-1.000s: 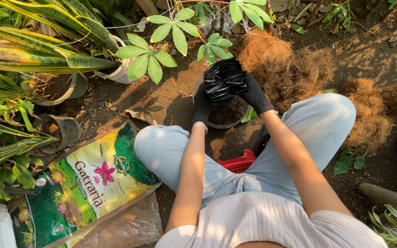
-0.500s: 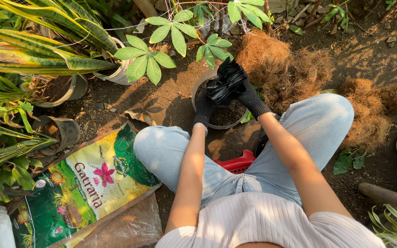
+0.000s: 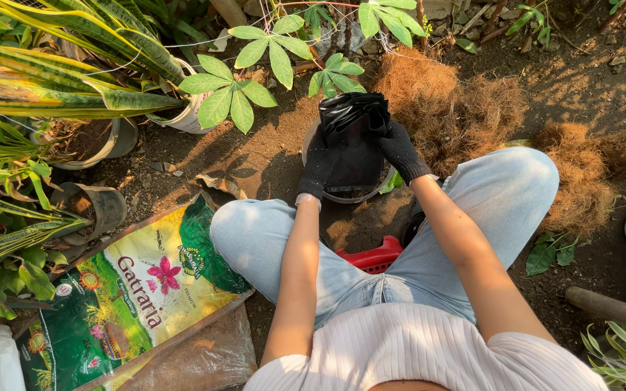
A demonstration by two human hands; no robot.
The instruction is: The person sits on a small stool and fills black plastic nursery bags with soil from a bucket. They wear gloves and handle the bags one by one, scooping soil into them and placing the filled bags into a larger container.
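Both hands wear black gloves: the left hand point(image 3: 318, 168) grips the left side of a black plastic grow bag point(image 3: 355, 137), and the right hand point(image 3: 402, 150) clamps its right edge near the top. That bag stands upright inside a round pot point(image 3: 342, 194) on the bare soil between the person's knees. Brown coconut fibre point(image 3: 452, 101) lies just beyond it, and a green printed sack point(image 3: 121, 300) lies beside the left leg.

A crumpled black plastic planting bag point(image 3: 353, 137) stands upright, glossy and creased, its folded top bunched open. It sits inside a round grey pot point(image 3: 342, 194) on the bare soil, just beyond the knees.
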